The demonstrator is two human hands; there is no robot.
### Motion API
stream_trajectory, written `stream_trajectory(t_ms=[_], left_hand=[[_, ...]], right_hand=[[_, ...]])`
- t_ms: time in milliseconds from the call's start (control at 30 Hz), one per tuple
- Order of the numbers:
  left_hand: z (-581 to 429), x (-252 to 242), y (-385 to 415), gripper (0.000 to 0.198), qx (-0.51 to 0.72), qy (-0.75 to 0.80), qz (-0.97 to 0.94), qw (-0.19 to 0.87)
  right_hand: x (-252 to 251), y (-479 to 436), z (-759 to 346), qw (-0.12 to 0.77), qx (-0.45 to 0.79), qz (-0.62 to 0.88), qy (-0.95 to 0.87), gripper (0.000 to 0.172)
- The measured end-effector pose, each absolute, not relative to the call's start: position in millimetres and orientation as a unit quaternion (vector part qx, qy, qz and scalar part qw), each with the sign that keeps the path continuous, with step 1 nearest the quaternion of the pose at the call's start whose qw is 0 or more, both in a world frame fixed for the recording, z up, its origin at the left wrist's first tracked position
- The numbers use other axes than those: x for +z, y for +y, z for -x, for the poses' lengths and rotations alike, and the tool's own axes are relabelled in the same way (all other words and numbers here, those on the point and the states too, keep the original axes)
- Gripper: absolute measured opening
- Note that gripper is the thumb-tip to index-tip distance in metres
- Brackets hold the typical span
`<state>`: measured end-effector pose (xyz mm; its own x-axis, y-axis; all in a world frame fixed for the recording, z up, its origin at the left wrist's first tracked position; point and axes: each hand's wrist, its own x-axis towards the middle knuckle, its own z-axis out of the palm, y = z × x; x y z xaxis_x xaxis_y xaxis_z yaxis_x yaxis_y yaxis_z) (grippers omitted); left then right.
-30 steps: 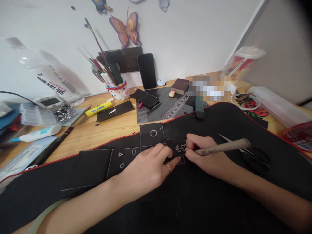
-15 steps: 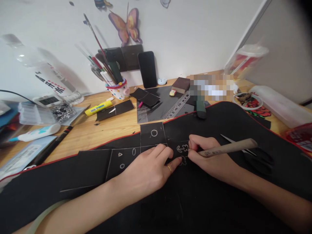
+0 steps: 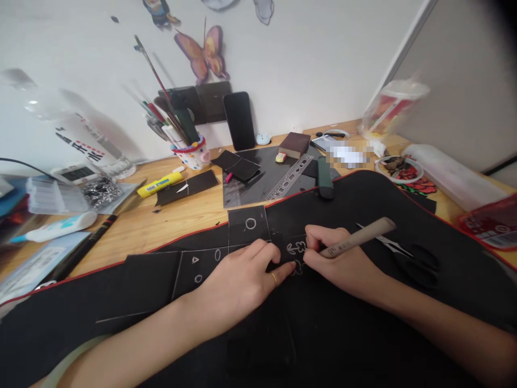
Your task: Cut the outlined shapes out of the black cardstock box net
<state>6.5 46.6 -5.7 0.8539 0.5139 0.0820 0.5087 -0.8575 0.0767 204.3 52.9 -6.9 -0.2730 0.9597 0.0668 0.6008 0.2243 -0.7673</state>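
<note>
My left hand, with a gold ring, presses down on black paper with bent fingers, its thumb reaching right. White outlines mark the paper: a circle, a triangle, an oval and a hexagon. Between my hands are white flower-like and leaf-like drawings. My right hand is closed around a beige pen tilted up to the right; its tip is hidden by the fingers. Right of that hand, black-handled scissors lie on the black, red-edged mat.
Behind the mat are a stencil ruler, an eraser, a green-and-black tool and a phone against the wall. A brush-filled cup, yellow glue stick and water bottle stand or lie left. A drink cup stands back right.
The camera view has shifted slightly, so the whole scene sits a little further left. My left hand stays pressed on the paper and my right hand keeps the pen by the flower drawing.
</note>
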Motion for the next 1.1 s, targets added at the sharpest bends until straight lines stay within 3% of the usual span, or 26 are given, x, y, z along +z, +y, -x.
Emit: stream_trajectory(t_ms=[233, 600, 933, 1100], left_hand=[[-3.8, 16.0, 58.3, 0.047, 0.019, 0.302, -0.936, 0.177], [-23.6, 32.5, 104.1, 0.058, -0.053, 0.324, -0.942, 0.077], [-20.5, 45.8, 66.6, 0.039, -0.107, 0.389, -0.909, 0.103], [-17.9, 48.0, 53.0, 0.019, -0.056, 0.329, -0.943, 0.013]], right_hand=[[-5.6, 54.4, -203.3, 0.286, 0.362, 0.544, -0.701, 0.021], [-7.1, 53.3, -204.8, 0.301, 0.355, 0.542, -0.699, 0.02], [0.0, 57.8, -204.4, 0.268, 0.359, 0.523, -0.725, 0.019], [2.9, 59.0, -205.0, 0.271, 0.352, 0.524, -0.726, 0.02]])
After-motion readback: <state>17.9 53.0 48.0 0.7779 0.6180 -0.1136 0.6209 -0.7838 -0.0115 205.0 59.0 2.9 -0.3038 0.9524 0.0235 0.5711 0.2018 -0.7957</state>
